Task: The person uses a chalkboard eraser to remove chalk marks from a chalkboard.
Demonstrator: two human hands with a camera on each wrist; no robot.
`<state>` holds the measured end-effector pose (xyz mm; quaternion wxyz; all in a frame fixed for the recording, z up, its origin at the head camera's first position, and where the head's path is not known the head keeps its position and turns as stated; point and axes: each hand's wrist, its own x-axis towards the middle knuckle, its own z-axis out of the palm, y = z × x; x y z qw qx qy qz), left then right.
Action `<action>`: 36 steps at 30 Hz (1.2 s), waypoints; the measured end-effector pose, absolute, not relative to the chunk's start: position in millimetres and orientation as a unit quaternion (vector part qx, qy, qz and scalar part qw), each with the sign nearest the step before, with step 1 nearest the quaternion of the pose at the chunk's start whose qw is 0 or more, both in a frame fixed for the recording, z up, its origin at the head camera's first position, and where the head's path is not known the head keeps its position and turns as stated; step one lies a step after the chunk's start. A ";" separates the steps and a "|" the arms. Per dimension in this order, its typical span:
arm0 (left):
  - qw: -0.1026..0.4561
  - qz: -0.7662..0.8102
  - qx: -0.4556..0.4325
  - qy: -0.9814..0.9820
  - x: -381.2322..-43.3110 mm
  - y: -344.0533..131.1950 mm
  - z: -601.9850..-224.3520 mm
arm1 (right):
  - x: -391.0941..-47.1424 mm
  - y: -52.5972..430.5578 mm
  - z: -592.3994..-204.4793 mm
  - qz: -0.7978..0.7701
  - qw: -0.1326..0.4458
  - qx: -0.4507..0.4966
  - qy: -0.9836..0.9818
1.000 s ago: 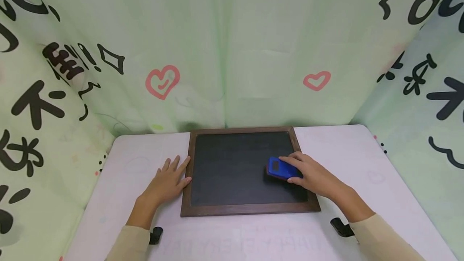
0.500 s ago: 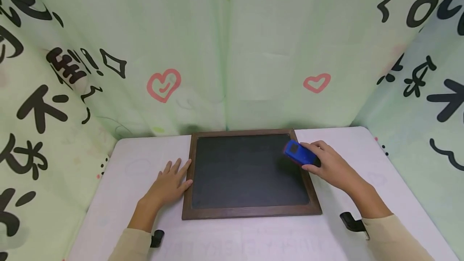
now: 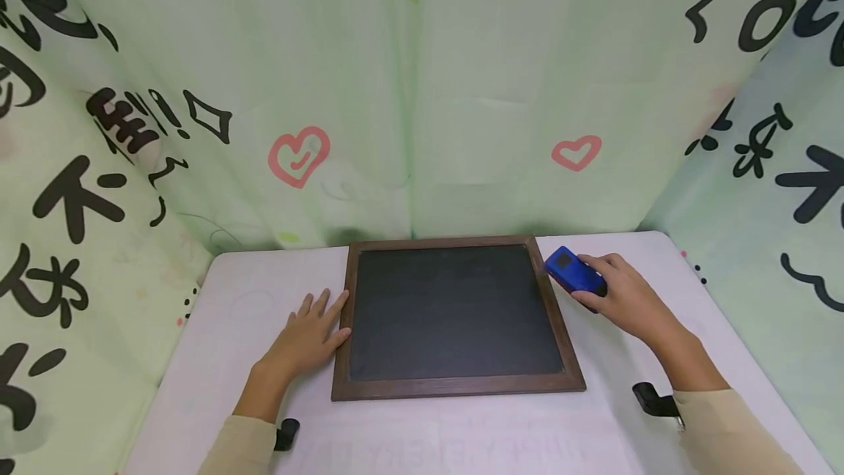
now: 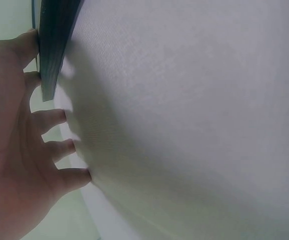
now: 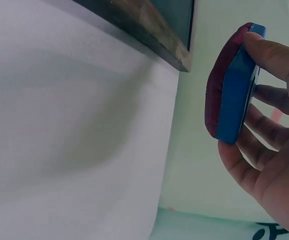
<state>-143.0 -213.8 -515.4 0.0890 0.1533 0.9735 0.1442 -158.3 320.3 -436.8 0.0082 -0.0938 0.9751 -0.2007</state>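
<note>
A small blackboard (image 3: 455, 314) in a brown wooden frame lies on the white table. At its left edge is my left hand (image 3: 308, 336), fingers spread; the thumb and index finger touch the frame (image 4: 54, 50), and the other fingertips rest on the tabletop. My right hand (image 3: 629, 295) grips a blue board eraser (image 3: 575, 270) by its sides, just past the board's right edge. In the right wrist view the eraser (image 5: 237, 90) is held up off the table, its dark red felt face turned toward the tabletop, thumb on one side and fingers on the other.
The white table (image 3: 422, 435) extends around the board and shows faint lettering near its front. Pale green curtains (image 3: 475, 94) with black characters and pink hearts hang behind and on both sides. A black wrist device (image 3: 656, 400) shows at the right sleeve, and another (image 3: 286, 435) at the left.
My right hand has carried the eraser up and right, from the board's surface to beyond its right frame. The left hand has stayed at the left edge.
</note>
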 end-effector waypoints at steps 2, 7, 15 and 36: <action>0.089 0.145 0.154 0.973 -143.5 -213.7 -516.0 | -159.8 324.5 -437.6 -0.195 0.011 -0.076 0.978; 0.090 0.157 0.154 0.971 -142.3 -213.8 -517.4 | -161.7 335.4 -443.4 -0.190 0.017 -0.028 0.981; 0.099 0.153 0.150 0.972 -142.6 -216.4 -518.8 | -169.7 349.4 -458.7 -0.196 0.006 0.031 0.980; 0.091 0.153 0.151 0.972 -146.1 -222.3 -521.1 | -171.4 353.0 -493.7 -0.176 0.069 0.115 0.975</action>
